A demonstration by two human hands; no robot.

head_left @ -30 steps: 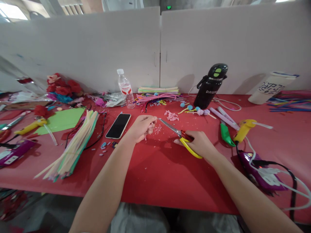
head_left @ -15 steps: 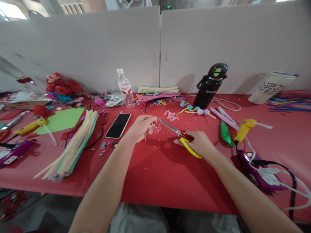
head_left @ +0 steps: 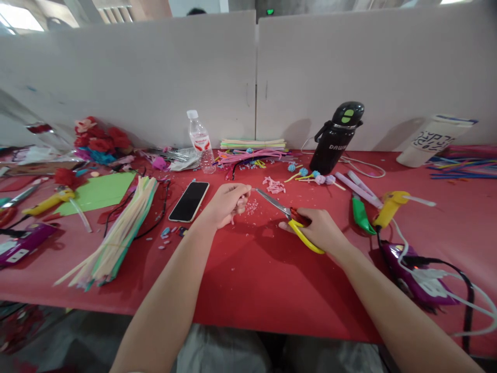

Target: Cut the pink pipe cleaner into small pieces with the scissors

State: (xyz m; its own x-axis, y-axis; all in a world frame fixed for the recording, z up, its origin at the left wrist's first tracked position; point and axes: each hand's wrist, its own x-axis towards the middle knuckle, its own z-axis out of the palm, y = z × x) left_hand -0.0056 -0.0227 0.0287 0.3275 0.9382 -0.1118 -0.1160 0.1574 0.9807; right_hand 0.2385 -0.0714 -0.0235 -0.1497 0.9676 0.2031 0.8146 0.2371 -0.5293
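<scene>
My right hand (head_left: pixel 310 225) is wrapped round the yellow and red handles of a pair of scissors (head_left: pixel 277 204), whose blades point up and left. The blade tips are close to the fingertips of my left hand (head_left: pixel 233 202). That hand is closed in a pinch, and a small pink strand shows beneath its fingers; what lies between the fingertips is too small to name. Tiny pink clippings (head_left: pixel 253 208) lie scattered on the red table (head_left: pixel 248 290) between my hands. Beyond them sits a small heap of pink pieces (head_left: pixel 274 185).
A phone (head_left: pixel 189 201) and a bundle of pipe cleaners (head_left: pixel 120 233) lie to the left. Behind stand a plastic bottle (head_left: pixel 201 142) and a black flask (head_left: pixel 336 139). On the right are a yellow glue gun (head_left: pixel 389 208) and a purple power strip (head_left: pixel 417 274) with cables.
The scissors' tips have shifted very slightly right, away from my left fingertips. My left hand has barely moved. Behind the partition, the light clothing is gone and a dark head top shows.
</scene>
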